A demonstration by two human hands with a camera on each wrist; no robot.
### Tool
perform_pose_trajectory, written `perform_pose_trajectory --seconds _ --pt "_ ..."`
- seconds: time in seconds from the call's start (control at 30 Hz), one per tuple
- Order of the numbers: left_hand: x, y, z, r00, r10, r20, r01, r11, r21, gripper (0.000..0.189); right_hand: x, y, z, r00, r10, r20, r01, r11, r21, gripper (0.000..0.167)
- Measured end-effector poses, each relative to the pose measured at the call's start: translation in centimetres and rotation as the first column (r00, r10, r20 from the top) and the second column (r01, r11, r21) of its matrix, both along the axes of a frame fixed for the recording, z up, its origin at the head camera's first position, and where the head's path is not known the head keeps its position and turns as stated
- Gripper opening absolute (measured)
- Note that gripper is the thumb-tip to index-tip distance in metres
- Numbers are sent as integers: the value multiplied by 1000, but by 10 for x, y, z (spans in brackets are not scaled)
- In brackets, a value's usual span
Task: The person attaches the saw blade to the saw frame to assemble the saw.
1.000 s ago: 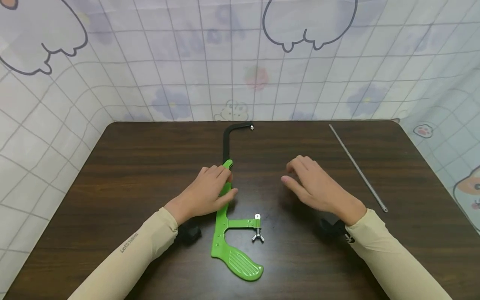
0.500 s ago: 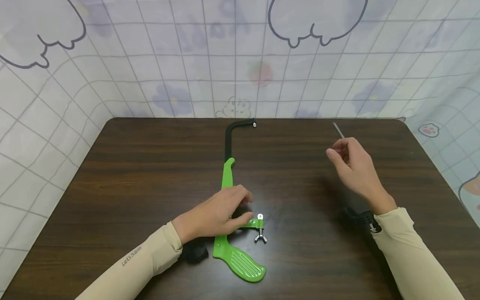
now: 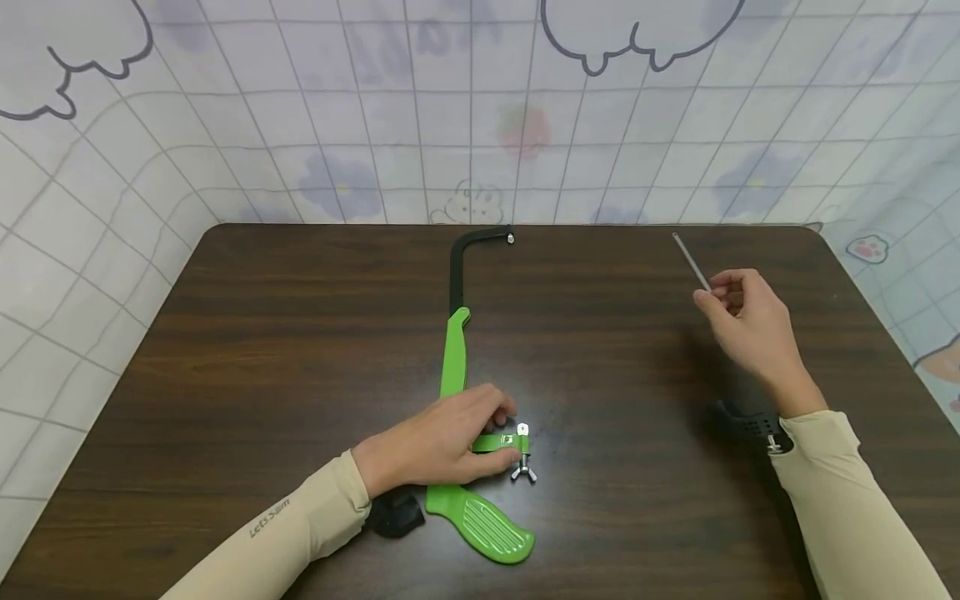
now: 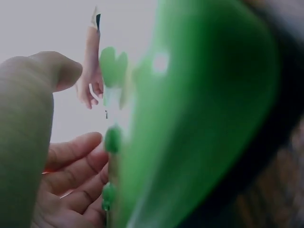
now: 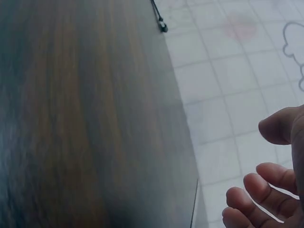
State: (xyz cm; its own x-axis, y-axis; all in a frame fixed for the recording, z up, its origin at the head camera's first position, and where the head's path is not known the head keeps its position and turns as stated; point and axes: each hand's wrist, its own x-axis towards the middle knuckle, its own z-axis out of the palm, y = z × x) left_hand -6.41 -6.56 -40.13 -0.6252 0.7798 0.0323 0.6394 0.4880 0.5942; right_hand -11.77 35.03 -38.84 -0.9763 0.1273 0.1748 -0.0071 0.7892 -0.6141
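Note:
A hacksaw frame (image 3: 453, 358) with a green body and black front arm lies on the dark wooden table. My left hand (image 3: 450, 433) is over its middle, at the short green arm carrying a wing nut (image 3: 524, 468). In the left wrist view, thumb and fingers (image 4: 76, 178) are loosely bent and apart; whether they touch the frame I cannot tell. At the far right lies a thin grey hacksaw blade (image 3: 690, 260), its near part hidden by my right hand (image 3: 753, 329). The right wrist view shows that hand's thumb and fingers (image 5: 278, 178) spread with a gap between.
The wooden table (image 3: 285, 350) ends at the back against a patterned white cloth wall (image 3: 495, 108), which also bounds both sides. A black wrist device (image 3: 393, 512) is under the left wrist, and another (image 3: 750, 425) is under the right wrist.
My right hand has moved right, to the blade. My left hand has slid down the frame toward the wing-nut arm. The frame itself stays in place.

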Motion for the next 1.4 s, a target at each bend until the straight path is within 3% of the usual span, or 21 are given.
perform_pose_trajectory --seconds 0.53,0.93,1.13,1.4 --pt "8 6 -4 991 -15 -131 15 1000 -3 30 -5 21 2 997 -40 73 29 990 141 54" --pt "10 8 -12 966 -20 -259 11 999 -34 53 -3 34 -1 969 -62 239 10 978 211 61" --pt "10 9 -16 962 -23 -273 18 1000 -21 60 -1 38 -1 959 -57 277 -11 971 239 53" --pt "10 10 -19 952 -15 -307 16 1000 1 57 -1 40 1 950 -99 297 21 966 256 39"
